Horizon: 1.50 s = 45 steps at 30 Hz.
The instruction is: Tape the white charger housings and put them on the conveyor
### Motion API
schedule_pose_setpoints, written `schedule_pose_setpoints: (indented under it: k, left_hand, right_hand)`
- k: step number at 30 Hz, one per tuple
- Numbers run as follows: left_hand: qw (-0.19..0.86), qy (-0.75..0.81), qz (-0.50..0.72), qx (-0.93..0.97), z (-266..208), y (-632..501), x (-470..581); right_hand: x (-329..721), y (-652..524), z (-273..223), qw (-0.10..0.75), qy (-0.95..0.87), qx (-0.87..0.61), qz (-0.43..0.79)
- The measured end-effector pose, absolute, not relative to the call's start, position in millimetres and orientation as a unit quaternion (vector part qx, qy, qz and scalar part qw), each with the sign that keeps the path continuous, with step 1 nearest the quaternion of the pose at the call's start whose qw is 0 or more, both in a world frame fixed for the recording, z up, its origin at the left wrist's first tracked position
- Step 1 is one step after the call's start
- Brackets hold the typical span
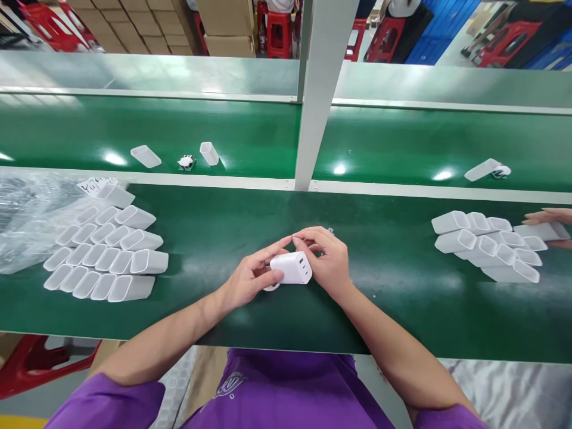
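My left hand is closed on a white charger, its thumb across the near side. The charger lies tilted on its side, its end with several port slots facing right. A white rounded piece shows under my left thumb; I cannot tell whether it belongs to the charger. My right hand is beside the port end, fingers curled and thumb and forefinger tips meeting by my left fingertips. Whatever it pinches, if anything, is hidden. A tiny metallic part peeks out behind its knuckles.
White hollow sleeves are stacked at left beside clear plastic bags. Another stack of sleeves lies at right, where another person's hand touches one. Behind a metal post, the green belt carries loose sleeves and small parts.
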<state>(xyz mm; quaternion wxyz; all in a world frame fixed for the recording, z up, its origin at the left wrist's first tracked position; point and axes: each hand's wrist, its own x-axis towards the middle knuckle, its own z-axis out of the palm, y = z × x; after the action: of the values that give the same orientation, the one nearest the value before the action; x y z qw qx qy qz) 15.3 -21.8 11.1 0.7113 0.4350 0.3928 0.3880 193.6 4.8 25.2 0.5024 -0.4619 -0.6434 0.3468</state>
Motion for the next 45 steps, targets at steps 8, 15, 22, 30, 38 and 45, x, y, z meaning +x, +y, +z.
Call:
schedule_pose_setpoints:
  k: [8,15,22,30,38,45]
  left_hand:
    - [0.729,0.423,0.437,0.314,22,-16,19]
    - [0.641,0.463,0.441,0.424,19,-22,24]
    - [0.551,0.524,0.376,0.53,21,-25,22]
    - [0.407,0.58,0.33,0.624,27,-25,20]
    - [0.263,0.575,0.299,0.714,22,-25,16]
    - [0.204,0.582,0.287,0.732,19,-25,14]
  right_hand:
    - [197,5,33,0.519,-0.559,-0.435,0.48]
    - [188,-8,35,0.522,-0.656,-0.437,0.327]
    - [186,-7,28,0.536,-0.697,-0.411,0.24]
    - [187,-6,23,0.549,-0.73,-0.379,0.148]
    - [188,-5,21,0.543,-0.75,-0.367,0.089]
    - [191,-5,20,0.512,-0.782,-0.356,0.031]
